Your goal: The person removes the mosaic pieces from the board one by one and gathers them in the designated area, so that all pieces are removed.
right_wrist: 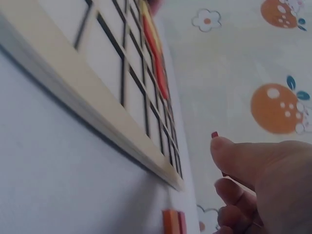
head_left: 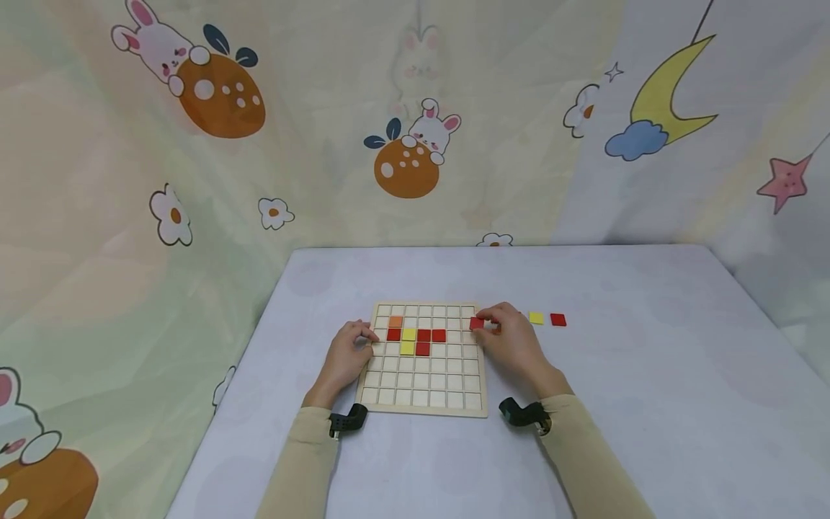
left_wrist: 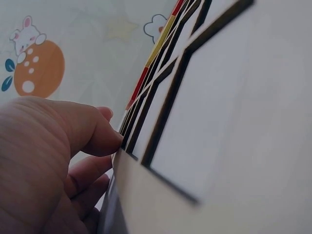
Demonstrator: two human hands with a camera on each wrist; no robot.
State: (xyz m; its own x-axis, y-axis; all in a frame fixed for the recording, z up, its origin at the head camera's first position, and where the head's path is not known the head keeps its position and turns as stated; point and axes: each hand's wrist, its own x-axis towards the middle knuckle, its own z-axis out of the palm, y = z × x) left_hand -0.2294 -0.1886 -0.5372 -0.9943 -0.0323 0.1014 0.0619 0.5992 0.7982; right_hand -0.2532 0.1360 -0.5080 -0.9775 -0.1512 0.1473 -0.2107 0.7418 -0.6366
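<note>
A square wooden grid board [head_left: 421,412] lies on the table, its left edge gripped by my left hand [head_left: 346,354]. In the left wrist view the thumb [left_wrist: 105,139] presses on the board's rim, with the other fingers curled beside it. My right hand [head_left: 516,348] pinches a red square tile [head_left: 476,324] over the board's upper right corner. From the right wrist that tile [right_wrist: 215,134] shows only as a thin edge, raised off the board. Several tiles sit in the grid: an orange one [head_left: 395,321], yellow ones [head_left: 408,348] and red ones [head_left: 423,349].
Right of the board lie a yellow tile [head_left: 536,318] and a red tile [head_left: 558,319], with another partly hidden behind the right hand. A pale cloth covers the table [head_left: 648,346]. Behind it hangs a printed curtain [head_left: 519,166]. Each wrist wears a black camera [head_left: 522,413].
</note>
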